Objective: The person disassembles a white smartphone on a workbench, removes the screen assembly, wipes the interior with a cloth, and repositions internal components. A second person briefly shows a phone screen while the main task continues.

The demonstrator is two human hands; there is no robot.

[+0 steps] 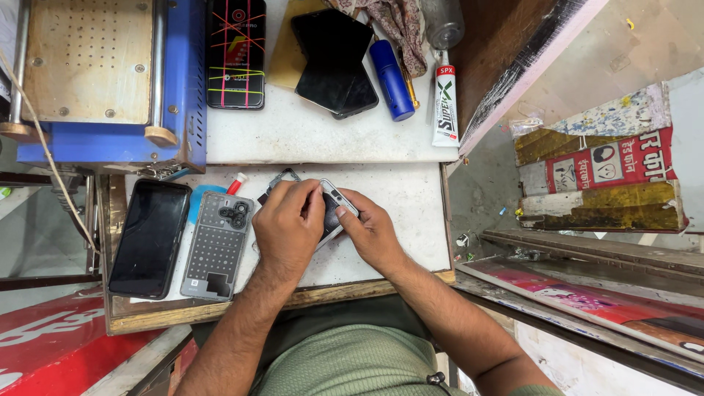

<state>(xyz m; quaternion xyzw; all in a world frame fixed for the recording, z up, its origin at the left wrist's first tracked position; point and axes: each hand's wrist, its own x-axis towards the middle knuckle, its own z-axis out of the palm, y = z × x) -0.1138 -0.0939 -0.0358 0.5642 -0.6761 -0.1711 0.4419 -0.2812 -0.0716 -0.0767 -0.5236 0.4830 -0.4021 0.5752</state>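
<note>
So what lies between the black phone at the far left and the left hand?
In the head view, a grey phone back cover lies flat between the black phone and the left hand.

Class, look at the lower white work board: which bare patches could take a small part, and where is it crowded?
Bare white board lies right of the right hand, up to the board's right edge. The left side is crowded: dark phone, grey back cover, left hand over the held phone.

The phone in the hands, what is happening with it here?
A person holds a small phone over a white work board, the left hand covering most of it and the right hand pressing at its edge. Beside them lie a grey back cover and a dark phone, both untouched.
</note>
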